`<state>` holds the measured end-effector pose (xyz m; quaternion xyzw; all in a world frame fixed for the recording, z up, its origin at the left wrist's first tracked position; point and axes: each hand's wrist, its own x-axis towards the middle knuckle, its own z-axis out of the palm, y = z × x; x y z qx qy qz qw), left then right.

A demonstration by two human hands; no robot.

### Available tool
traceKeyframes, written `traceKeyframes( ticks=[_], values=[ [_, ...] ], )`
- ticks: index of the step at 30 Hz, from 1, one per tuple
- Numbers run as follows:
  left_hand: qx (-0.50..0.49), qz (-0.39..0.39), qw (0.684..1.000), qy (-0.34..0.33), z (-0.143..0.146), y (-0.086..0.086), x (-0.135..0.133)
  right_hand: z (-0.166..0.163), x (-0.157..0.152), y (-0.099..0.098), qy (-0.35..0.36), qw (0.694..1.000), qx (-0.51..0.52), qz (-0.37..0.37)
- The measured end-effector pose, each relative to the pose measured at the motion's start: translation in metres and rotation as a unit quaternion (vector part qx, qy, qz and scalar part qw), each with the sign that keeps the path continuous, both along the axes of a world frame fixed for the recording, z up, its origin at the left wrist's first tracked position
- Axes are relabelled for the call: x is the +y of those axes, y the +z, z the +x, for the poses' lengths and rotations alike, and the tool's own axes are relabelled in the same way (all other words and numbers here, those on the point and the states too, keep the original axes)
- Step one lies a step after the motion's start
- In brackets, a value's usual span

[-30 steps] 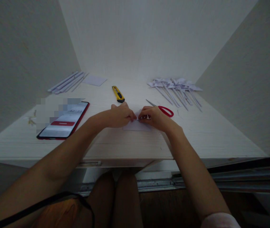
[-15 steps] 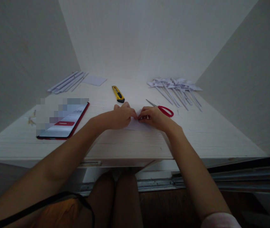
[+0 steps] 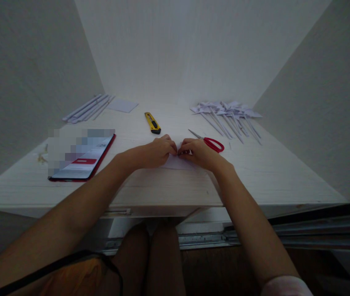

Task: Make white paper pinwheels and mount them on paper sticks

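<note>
A sheet of white paper (image 3: 179, 163) lies on the desk between my two hands, partly covered by them. My left hand (image 3: 162, 151) is closed on its left part, fingertips pinched near the middle. From the other side my right hand (image 3: 197, 152) pinches the paper too, its fingertips almost meeting those of the left. Just behind my right hand rest scissors with red handles (image 3: 214, 144), blades pointing to the back left. A yellow utility knife (image 3: 153, 123) lies beyond my left hand.
Paper pinwheels on sticks (image 3: 229, 115) lie piled at the back right. Rolled paper sticks (image 3: 88, 109) and a flat paper square (image 3: 123, 105) are at the back left. A tablet or phone with a red case (image 3: 90, 164) lies left of my forearm. Walls enclose the white desk (image 3: 169, 193).
My left hand's fingers have curled in a little closer to the right hand's fingertips. The view has shifted slightly; the other things on the desk stay put.
</note>
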<state>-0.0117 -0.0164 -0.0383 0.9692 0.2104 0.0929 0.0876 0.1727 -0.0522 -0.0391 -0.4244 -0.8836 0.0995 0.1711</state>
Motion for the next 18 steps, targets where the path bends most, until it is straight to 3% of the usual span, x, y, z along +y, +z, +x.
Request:
traceKeyframes(
  ticks=[18],
  values=[
    [0.007, 0.001, 1.000, -0.014, 0.0000, -0.0036, 0.0029, 0.0014, 0.0006, -0.0004, -0.005, 1.000, 0.011, -0.011]
  ],
)
